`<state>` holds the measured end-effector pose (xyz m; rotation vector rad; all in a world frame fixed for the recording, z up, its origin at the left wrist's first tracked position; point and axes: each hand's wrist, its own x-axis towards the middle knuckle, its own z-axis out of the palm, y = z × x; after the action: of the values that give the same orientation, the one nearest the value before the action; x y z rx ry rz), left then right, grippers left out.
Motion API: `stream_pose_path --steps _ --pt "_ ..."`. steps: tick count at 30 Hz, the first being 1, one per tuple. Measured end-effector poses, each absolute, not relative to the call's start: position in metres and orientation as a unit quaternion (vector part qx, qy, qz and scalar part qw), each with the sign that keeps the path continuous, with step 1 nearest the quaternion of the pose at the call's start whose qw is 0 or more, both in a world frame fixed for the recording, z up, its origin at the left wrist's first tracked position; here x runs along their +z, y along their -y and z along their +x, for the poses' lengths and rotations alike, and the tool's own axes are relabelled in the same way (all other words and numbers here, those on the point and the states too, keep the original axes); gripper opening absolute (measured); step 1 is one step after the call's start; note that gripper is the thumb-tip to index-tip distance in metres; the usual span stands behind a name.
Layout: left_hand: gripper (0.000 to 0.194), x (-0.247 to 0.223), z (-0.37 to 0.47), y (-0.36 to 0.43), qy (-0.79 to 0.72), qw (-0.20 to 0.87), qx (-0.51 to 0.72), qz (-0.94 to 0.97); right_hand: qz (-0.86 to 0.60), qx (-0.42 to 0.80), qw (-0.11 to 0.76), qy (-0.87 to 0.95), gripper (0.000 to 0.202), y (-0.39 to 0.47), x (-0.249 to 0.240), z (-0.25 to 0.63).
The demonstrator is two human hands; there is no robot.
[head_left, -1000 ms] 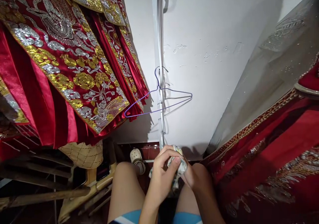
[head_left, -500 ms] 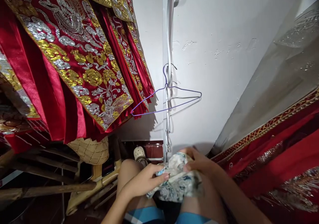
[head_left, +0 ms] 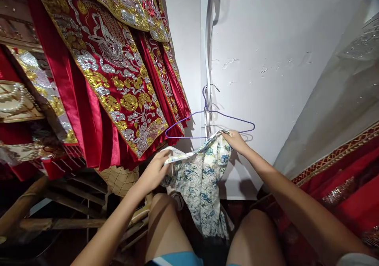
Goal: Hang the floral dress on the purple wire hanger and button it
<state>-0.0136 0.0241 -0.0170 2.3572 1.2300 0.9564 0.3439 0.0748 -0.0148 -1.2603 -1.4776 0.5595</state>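
Between my hands hangs a white garment (head_left: 201, 187) printed with blue, green and yellow patterns, its upper edge stretched wide and its lower part falling between my knees. My left hand (head_left: 158, 165) grips the left end of that edge. At the upper right corner, my right hand (head_left: 233, 139) pinches the cloth. Just above and behind the garment is a purple wire hanger (head_left: 189, 114), bare, hooked on a white cord or strap (head_left: 208, 53) along the wall. The garment's top overlaps the hanger's lower bar in view; whether they touch I cannot tell.
Red robes with gold and silver embroidery (head_left: 130, 100) hang at the left. Below them are a bamboo frame (head_left: 62, 223) and a woven straw-coloured item (head_left: 121, 179). Clear plastic sheeting (head_left: 325, 84) and red cloth (head_left: 349, 195) stand at the right. The white wall (head_left: 254, 33) is in front.
The garment was bunched over my lap; now it is raised and spread out, hanging down. Both hands have moved up and forward, farther apart, toward the hanger. The view has shifted slightly.
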Motion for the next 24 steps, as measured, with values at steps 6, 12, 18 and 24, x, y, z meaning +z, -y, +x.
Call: stream_pose_path --steps 6,12,18,24 --pt "0.034 -0.001 0.002 -0.041 -0.438 0.176 0.473 0.744 -0.539 0.225 0.531 0.614 0.032 -0.039 -0.016 0.359" --pt "0.028 0.05 0.049 -0.046 -0.436 0.101 0.492 0.746 -0.478 0.264 0.525 0.653 0.014 0.007 -0.008 0.337" --pt "0.025 0.067 0.039 -0.073 -0.377 0.195 0.448 0.787 -0.545 0.137 0.603 0.567 0.087 0.025 0.005 0.38" --pt "0.022 0.075 0.026 -0.079 -0.382 0.438 0.436 0.687 -0.607 0.172 0.5 0.593 0.034 0.012 0.052 0.442"
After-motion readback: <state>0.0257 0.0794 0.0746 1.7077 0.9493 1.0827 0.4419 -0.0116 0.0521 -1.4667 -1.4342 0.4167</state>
